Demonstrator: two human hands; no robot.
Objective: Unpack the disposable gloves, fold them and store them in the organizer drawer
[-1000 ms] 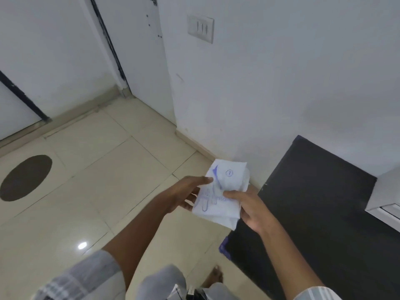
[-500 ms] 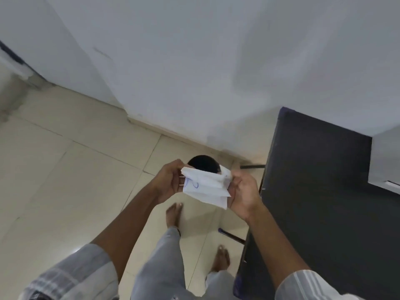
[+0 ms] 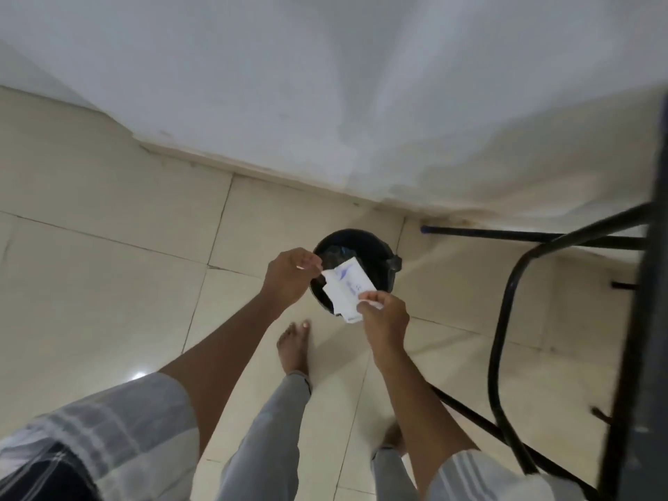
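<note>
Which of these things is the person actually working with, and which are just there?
In use: the white wrapper, pinched by the left hand and right hand; the black bin beneath it.

Just there: the black table frame, tiled floor, wall.

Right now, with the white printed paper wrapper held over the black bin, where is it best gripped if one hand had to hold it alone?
Pinch the white printed paper wrapper at its near lower corner, coming from the person's side, where the right hand already pinches it. It is flat, thin and tilted, so an edge pinch suits it; the left hand only holds the far tip above the black round bin.
</note>
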